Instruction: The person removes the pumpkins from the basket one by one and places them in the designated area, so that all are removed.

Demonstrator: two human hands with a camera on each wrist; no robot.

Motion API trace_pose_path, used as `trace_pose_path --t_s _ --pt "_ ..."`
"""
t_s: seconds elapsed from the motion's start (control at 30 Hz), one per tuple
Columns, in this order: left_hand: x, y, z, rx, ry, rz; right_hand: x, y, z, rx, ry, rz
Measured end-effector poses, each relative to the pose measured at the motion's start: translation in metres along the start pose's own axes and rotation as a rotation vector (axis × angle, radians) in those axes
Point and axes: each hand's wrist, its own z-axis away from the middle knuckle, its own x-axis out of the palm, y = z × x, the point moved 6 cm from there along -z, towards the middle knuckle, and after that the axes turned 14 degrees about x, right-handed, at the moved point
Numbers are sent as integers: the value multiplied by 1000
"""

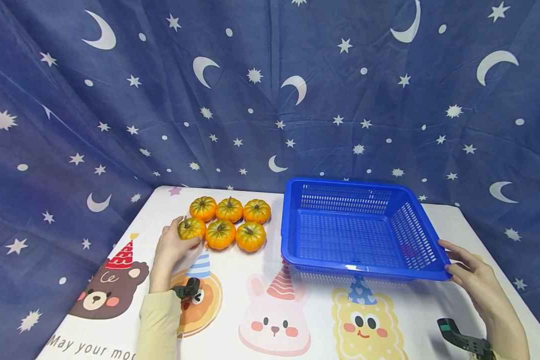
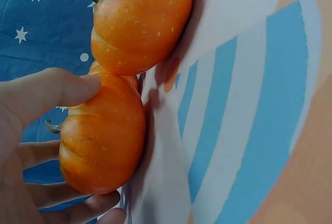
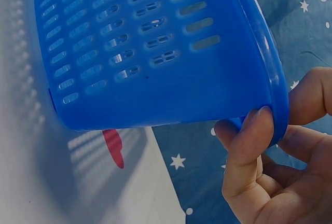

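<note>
Small orange pumpkins with green-tinged tops stand in two rows on the left half of the table. My left hand (image 1: 170,250) holds the front-left pumpkin (image 1: 191,229), thumb on its near side and fingers round the far side. In the left wrist view that pumpkin (image 2: 104,136) sits against its neighbour (image 2: 142,19). On the right is a blue plastic basket (image 1: 337,268) with slotted walls and nothing inside. My right hand (image 1: 479,282) pinches the rim at its front-right corner; the right wrist view shows thumb and fingers on either side of that rim (image 3: 279,94).
A white tablecloth (image 1: 216,310) printed with cartoon animals covers the table. Behind and beside it hangs a dark blue curtain (image 1: 252,135) with moons and stars. The remaining pumpkins (image 1: 250,236) stand between my left hand and the basket.
</note>
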Motion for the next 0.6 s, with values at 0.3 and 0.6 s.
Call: trace_pose_path --t_s 0.3,0.6 --pt "-9 4 4 0 3 6 1 0 -2 -4 0 -1" --pt "-20 17 6 13 49 21 -3 2 -2 -19 -5 -19"
